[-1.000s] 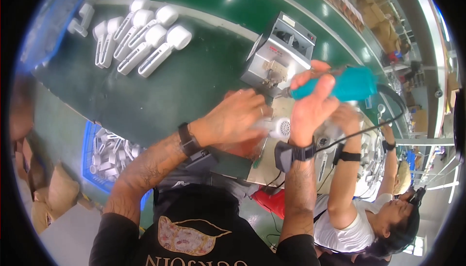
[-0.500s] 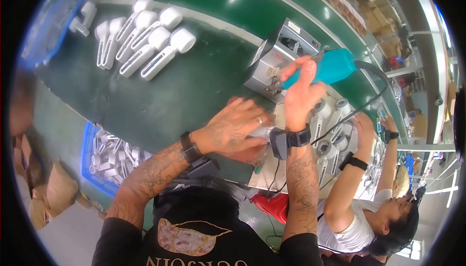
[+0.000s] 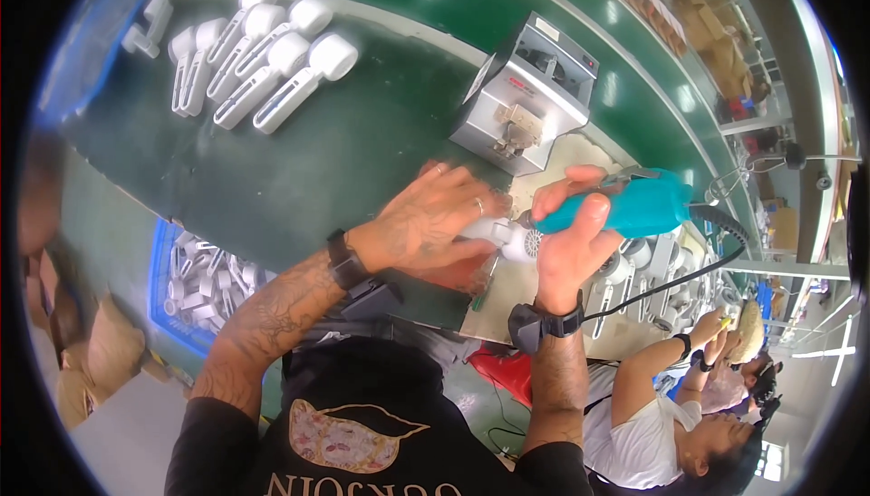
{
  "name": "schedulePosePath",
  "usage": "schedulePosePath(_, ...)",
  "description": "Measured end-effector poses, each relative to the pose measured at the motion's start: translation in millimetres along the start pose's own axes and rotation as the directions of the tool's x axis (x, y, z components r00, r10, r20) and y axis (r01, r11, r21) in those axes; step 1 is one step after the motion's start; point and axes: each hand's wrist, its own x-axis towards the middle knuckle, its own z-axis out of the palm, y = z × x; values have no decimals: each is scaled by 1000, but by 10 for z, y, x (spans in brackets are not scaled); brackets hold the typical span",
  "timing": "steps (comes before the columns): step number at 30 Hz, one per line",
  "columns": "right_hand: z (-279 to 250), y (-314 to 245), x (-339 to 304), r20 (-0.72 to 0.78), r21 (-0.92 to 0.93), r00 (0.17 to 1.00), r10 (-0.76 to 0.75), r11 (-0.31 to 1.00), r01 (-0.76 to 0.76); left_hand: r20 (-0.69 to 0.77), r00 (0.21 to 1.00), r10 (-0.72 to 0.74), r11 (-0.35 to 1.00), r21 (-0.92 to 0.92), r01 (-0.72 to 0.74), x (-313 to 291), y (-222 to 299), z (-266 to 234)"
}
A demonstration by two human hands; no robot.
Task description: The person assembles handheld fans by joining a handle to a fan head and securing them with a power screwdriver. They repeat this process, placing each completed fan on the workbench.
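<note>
My left hand (image 3: 421, 220) is closed round a white plastic handheld fan housing (image 3: 521, 242), whose round grilled end points right. Its handle is mostly hidden under my fingers. In my right hand (image 3: 573, 256) is a teal electric screwdriver (image 3: 630, 206) with a dark cord. The tool lies nearly level, its tip at the round end of the housing; whether it touches a screw I cannot make out. Just beyond both hands stands a grey metal screw feeder (image 3: 521, 102).
Several white handheld housings (image 3: 272, 66) lie in a group at the far left of the green table (image 3: 335, 161). More fill a blue crate (image 3: 163, 292) below its near edge. At right, assembled ones (image 3: 625, 269) lie near a co-worker in a white shirt (image 3: 648, 423).
My right hand has brought the screwdriver away from the screw feeder, toward me, to the housing's round end. My left hand stays round the housing. The co-worker's arms have shifted away from the nearby parts.
</note>
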Motion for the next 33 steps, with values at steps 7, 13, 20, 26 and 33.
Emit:
schedulePosePath(7,-41,78,-49,-2,15,1000,1,1000,-1,3,999,-53,999,13,53,3,19,49)
schedulePosePath(13,-33,184,-99,-8,37,1000,10,999,-10,11,999,-34,999,27,34,16,20,38)
schedulePosePath(20,-26,221,-90,51,69,999,-2,998,-2,10,1000,-19,998,55,18,36,24,42)
schedulePosePath(26,-11,154,-19,5,-22,998,57,998,-57,29,999,14,1000,22,-14,32,-1,23)
schedulePosePath(33,323,51,514,-23,-80,996,-90,993,88,-19,1000,24,1000,11,-24,-9,-1,27)
